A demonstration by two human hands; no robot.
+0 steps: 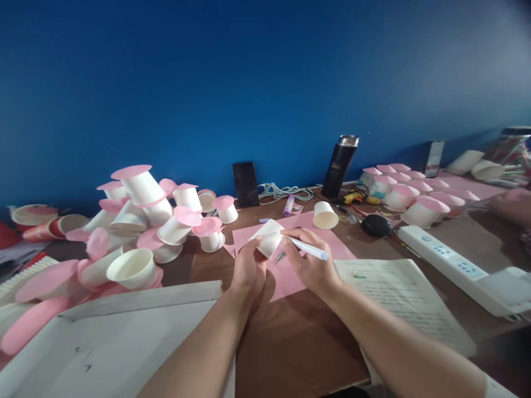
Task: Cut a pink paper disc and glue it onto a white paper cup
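Observation:
Tilted in my left hand (250, 269) is a white paper cup (270, 239), fingers wrapped around its side. My right hand (313, 260) grips a white marker (309, 248), whose tip points at the cup; I cannot tell whether it touches. Both hands are above a sheet of pink paper (332, 243) on the brown table. Another paper cup (326, 215) lies on its side on that sheet's far part. Beyond the hands is a purple glue stick (289, 205). Partly hidden under my right hand is a small metallic tool, perhaps scissors.
On the left, several paper cups with pink discs (143, 188) are piled beside a white box lid (136, 331). More disc-topped cups (400, 196) stand at right. A black phone (245, 184), black thermos (340, 167), printed sheet (394, 293) and power strip (448, 260) surround the work area.

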